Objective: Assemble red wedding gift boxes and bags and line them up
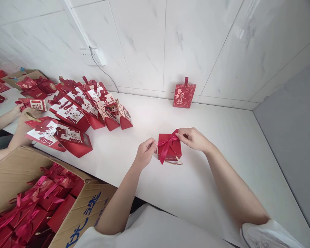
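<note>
A small red gift box with a red ribbon bow on top sits on the white table in front of me. A thin cord handle lies at its front. My left hand pinches the left loop of the bow. My right hand pinches the right loop at the box's upper right corner. Both hands are closed on the ribbon.
A cardboard carton full of red ribboned boxes stands at the lower left. Several red and white gift bags lie at the table's left. One red bag leans on the tiled wall. Another person's arms are at the far left.
</note>
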`<action>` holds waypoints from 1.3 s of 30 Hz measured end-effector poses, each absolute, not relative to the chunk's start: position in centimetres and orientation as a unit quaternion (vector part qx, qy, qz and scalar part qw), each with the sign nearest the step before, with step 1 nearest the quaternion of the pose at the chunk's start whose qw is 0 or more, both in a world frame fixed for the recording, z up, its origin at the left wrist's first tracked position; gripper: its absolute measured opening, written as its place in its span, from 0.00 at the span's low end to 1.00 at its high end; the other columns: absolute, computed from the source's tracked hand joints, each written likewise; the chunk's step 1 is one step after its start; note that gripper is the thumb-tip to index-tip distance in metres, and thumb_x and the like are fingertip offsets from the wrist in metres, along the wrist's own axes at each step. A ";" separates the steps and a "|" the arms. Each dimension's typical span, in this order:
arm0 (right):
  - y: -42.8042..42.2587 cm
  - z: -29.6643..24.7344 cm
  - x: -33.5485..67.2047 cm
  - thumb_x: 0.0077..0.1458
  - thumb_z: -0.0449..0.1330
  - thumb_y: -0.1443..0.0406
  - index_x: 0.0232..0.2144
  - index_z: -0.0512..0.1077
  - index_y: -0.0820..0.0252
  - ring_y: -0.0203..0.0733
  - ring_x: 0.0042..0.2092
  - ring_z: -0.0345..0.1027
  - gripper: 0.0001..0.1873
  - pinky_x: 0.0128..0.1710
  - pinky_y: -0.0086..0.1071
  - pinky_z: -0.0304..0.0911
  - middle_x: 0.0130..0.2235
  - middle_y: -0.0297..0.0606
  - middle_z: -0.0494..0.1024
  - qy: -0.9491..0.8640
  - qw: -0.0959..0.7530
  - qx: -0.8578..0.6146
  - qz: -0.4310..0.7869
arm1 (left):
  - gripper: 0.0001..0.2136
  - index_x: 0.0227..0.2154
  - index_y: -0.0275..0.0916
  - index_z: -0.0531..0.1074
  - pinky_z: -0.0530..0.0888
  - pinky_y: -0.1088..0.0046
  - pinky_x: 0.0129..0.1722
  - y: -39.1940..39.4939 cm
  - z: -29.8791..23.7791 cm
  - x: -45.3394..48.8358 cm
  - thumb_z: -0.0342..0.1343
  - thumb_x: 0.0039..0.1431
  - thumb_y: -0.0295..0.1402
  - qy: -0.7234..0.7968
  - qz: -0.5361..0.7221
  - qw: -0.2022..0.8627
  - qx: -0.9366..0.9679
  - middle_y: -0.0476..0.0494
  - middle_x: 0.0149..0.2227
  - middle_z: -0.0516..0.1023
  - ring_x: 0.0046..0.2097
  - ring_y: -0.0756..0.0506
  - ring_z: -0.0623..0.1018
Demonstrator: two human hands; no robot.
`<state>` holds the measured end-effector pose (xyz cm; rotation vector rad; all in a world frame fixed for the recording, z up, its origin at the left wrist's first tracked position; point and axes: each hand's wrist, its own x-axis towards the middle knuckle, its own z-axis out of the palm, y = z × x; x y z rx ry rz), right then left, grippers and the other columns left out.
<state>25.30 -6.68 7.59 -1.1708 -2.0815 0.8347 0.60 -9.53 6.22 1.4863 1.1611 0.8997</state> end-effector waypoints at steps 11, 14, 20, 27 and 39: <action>-6.5 6.8 25.2 0.64 0.47 0.50 0.22 0.58 0.56 0.36 0.26 0.51 0.23 0.27 0.32 0.52 0.25 0.33 0.63 -0.781 0.323 -0.428 0.320 | 0.14 0.25 0.39 0.65 0.67 0.72 0.34 -8.8 6.1 0.1 0.51 0.62 0.42 0.489 0.373 0.474 0.631 0.51 0.22 0.69 0.28 0.49 0.72; -6.5 6.6 25.0 0.64 0.46 0.49 0.22 0.57 0.56 0.36 0.26 0.50 0.24 0.27 0.32 0.52 0.24 0.32 0.62 -0.774 0.329 -0.429 0.331 | 0.14 0.24 0.39 0.65 0.67 0.72 0.33 -8.8 5.8 0.0 0.51 0.61 0.42 0.490 0.380 0.472 0.626 0.51 0.22 0.69 0.28 0.49 0.72; -6.4 6.5 24.5 0.64 0.45 0.48 0.20 0.57 0.56 0.37 0.25 0.53 0.25 0.28 0.33 0.53 0.23 0.32 0.62 -0.777 0.295 -0.442 0.337 | 0.15 0.23 0.39 0.64 0.66 0.72 0.34 -8.1 5.9 -1.1 0.50 0.61 0.42 0.506 0.378 0.476 0.612 0.51 0.23 0.66 0.28 0.50 0.69; -6.8 8.1 24.7 0.64 0.42 0.45 0.21 0.65 0.57 0.37 0.27 0.61 0.30 0.30 0.32 0.57 0.23 0.32 0.68 -0.720 0.281 -0.503 0.388 | 0.07 0.30 0.41 0.72 0.67 0.64 0.51 -6.9 8.4 0.6 0.55 0.59 0.38 0.514 0.405 0.339 0.676 0.45 0.44 0.71 0.50 0.43 0.71; -6.7 7.1 23.7 0.60 0.54 0.51 0.22 0.63 0.57 0.34 0.24 0.55 0.21 0.25 0.30 0.52 0.22 0.28 0.62 -0.692 0.316 -0.453 0.464 | 0.03 0.30 0.41 0.72 0.67 0.59 0.55 -7.5 7.2 2.7 0.54 0.55 0.28 0.503 0.361 0.344 0.706 0.43 0.49 0.70 0.56 0.41 0.70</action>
